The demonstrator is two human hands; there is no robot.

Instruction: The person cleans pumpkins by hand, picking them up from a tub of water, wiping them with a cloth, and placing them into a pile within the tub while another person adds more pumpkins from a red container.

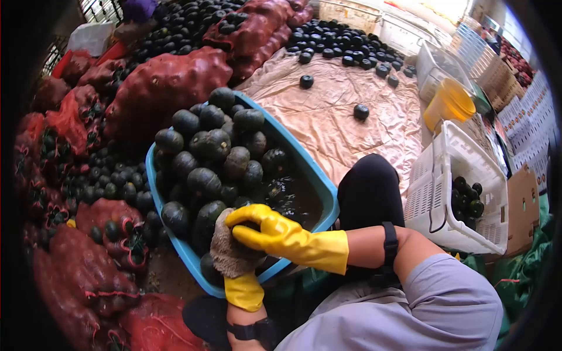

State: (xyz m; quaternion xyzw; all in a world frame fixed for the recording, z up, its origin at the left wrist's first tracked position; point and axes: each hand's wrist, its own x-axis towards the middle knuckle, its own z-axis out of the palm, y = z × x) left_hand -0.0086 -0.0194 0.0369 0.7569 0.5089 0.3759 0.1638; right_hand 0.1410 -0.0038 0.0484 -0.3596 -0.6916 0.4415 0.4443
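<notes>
The dark squash over the tub's near end looks heavy and slippery, best hugged round its sides, as the right hand does with bent fingers (cloth hides the left hand's grip from here).

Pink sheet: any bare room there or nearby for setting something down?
The sheet is bare around a lone squash, between tub and yellow bucket. A hand might fit at the tub's open water, beside the heap. Crowded: the sheet's far end, with squashes, and the left side, with red sacks.
</notes>
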